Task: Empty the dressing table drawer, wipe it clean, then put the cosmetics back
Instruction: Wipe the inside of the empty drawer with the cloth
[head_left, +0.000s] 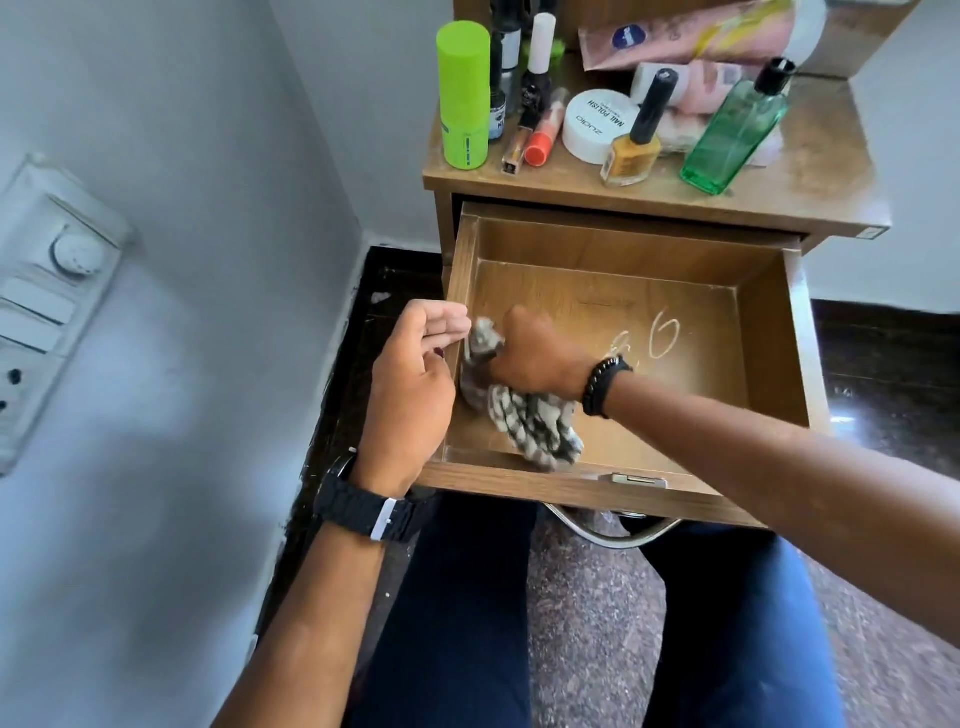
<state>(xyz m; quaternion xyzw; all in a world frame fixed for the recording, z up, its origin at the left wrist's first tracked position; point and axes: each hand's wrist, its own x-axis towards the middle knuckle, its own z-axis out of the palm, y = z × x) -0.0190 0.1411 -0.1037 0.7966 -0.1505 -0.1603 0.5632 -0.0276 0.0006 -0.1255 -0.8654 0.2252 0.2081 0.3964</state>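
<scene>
drawer (769, 312): pulled out toward the person, long axis left-right
cloth (535, 421): front-left corner of drawer floor
right hand (540, 358): grip closed on cloth
left hand (415, 384): fingers loosely curled (holding nothing), at drawer's left wall
cosmetics (631, 150): on the surface above

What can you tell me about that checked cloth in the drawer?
The checked cloth is a soft, crumpled fabric in a grey-and-white pattern. It lies bunched at the near left corner of the open wooden drawer, on its floor. The right hand grips its upper part; the left hand is beside it on the drawer's left wall.
</scene>
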